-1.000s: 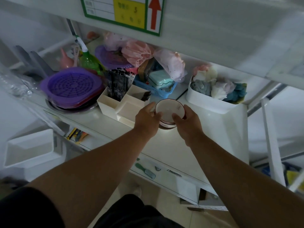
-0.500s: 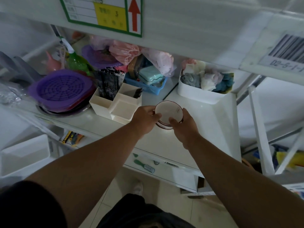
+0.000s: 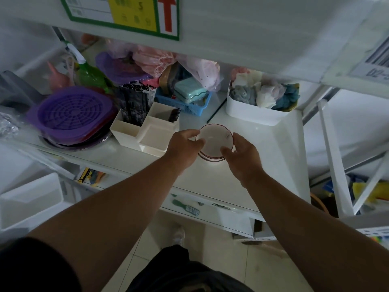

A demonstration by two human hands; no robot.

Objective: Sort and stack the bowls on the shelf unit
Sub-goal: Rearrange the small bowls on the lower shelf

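A small stack of white bowls (image 3: 215, 142) with a thin dark-red rim line is seen resting on the white shelf surface (image 3: 273, 148), just right of the cream compartment organiser (image 3: 147, 133) and in front of the white bin (image 3: 252, 111) of coloured cloths. The stack is flanked by both hands: the left hand (image 3: 182, 147) is laid at its left edge with curled fingers touching the top rim, and the right hand (image 3: 242, 159) is placed at its near right edge with the fingers loosely spread. Whether the rim is actually pinched by the right fingertips cannot be told in the dim light; they appear only to graze it. Such a two-sided hold is judged to serve for steadying and squaring the nested bowls so that the stack sits true on the open part of the shelf. Left of the organiser, a purple perforated lid (image 3: 71, 114) is stacked on trays, and behind the organiser a blue basket (image 3: 189, 106) is kept. On the shelf edge above, a green-bordered sign (image 3: 126, 15) with a yellow panel, the figure "5" and a red upward arrow can be made out; a barcode label (image 3: 376, 66) at the right shows characters beginning "D2-", the remainder being cut off.
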